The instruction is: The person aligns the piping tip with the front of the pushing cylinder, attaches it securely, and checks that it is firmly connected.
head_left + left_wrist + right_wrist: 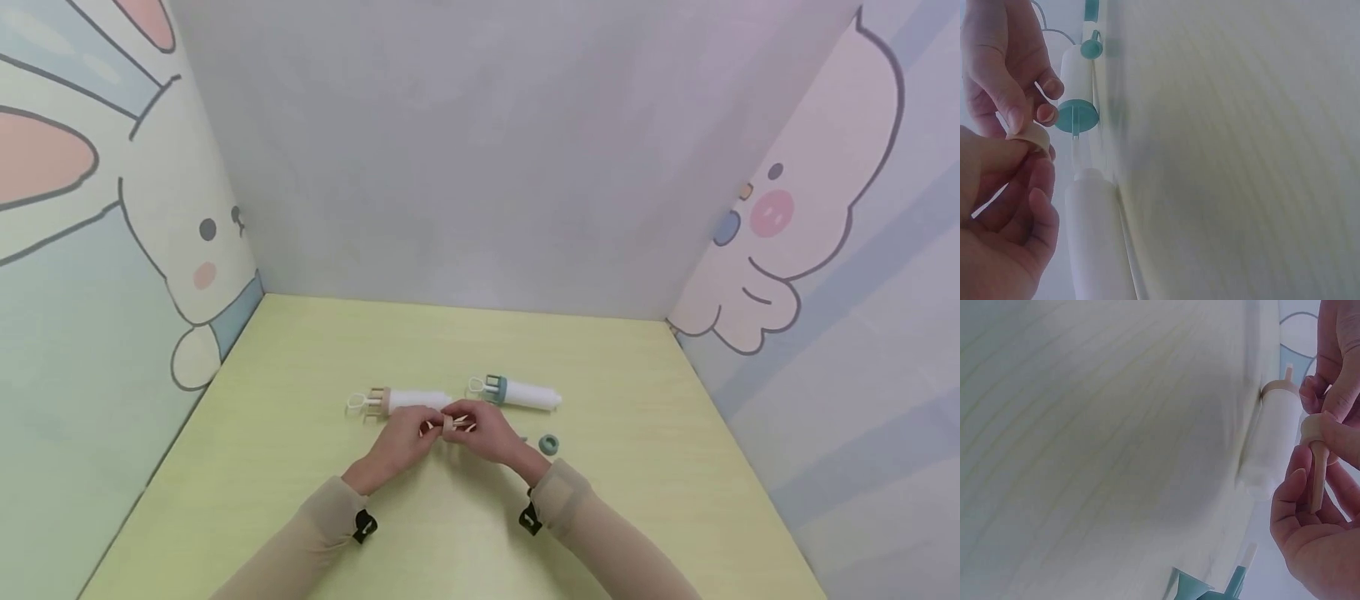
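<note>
Both hands meet over the table around a small beige cap with a slim stem (1317, 478). My left hand (408, 433) pinches the cap's rim between thumb and fingers. From the other side my right hand (486, 429) grips the same piece, its fingers curled around the stem. Just behind the left hand lies a white syringe with a beige collar (412, 402) and a white ring handle. Beyond the right hand lies a similar white syringe with a green collar (532, 395). A green ring-shaped cap (549, 444) sits beside the right wrist.
The pale yellow table (637, 500) is bounded by a grey back wall (450, 167) and side walls with cartoon animals. A green cone-shaped piece (1191, 586) shows at the bottom of the right wrist view. Black devices (365, 526) are strapped to both wrists.
</note>
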Action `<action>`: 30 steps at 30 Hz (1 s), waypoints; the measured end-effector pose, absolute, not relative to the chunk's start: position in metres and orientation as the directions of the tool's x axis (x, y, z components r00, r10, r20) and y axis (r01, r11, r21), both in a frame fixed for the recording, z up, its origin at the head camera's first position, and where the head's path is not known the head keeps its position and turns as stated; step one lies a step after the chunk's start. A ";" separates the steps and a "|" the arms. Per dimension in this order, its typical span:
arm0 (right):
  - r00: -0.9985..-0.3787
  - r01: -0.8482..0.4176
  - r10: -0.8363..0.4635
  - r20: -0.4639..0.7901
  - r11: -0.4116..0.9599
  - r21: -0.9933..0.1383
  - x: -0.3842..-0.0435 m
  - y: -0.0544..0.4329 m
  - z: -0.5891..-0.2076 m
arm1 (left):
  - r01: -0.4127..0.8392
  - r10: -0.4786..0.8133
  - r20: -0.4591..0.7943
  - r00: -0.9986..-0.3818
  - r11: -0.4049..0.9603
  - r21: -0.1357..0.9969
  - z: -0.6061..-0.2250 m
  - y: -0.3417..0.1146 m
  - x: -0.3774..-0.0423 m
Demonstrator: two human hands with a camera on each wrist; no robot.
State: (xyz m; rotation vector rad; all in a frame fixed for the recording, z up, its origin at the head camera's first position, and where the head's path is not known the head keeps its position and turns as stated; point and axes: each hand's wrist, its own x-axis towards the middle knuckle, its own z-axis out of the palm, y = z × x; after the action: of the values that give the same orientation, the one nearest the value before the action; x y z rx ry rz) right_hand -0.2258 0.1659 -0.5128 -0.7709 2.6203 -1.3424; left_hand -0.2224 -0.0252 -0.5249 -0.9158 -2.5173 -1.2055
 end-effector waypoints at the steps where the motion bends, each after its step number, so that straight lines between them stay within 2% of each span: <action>1: -0.868 -0.388 -0.479 0.134 0.484 -0.784 -0.226 0.166 -0.512 | 0.613 0.444 0.430 -0.786 0.477 0.629 -0.525 -0.025 -0.223; 10: -0.878 -0.365 -0.464 0.114 0.495 -0.788 -0.225 0.170 -0.509 | 0.615 0.449 0.424 -0.786 0.501 0.609 -0.522 -0.021 -0.225; 23: -0.847 -0.395 -0.518 0.122 0.459 -0.795 -0.234 0.178 -0.507 | 0.630 0.456 0.437 -0.775 0.504 0.590 -0.524 -0.016 -0.231; 26: -0.855 -0.376 -0.507 0.112 0.456 -0.807 -0.234 0.179 -0.508 | 0.646 0.450 0.463 -0.763 0.525 0.554 -0.524 -0.019 -0.232; 30: -0.873 -0.342 -0.479 0.088 0.476 -0.810 -0.233 0.179 -0.510 | 0.649 0.415 0.521 -0.746 0.629 0.428 -0.524 -0.030 -0.235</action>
State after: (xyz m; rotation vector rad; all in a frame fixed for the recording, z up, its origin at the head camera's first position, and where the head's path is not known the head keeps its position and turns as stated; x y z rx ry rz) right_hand -0.2326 0.1789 -0.5101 -0.7197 2.5664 -1.3563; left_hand -0.2352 -0.0305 -0.5237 -0.8473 -2.4792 -0.8649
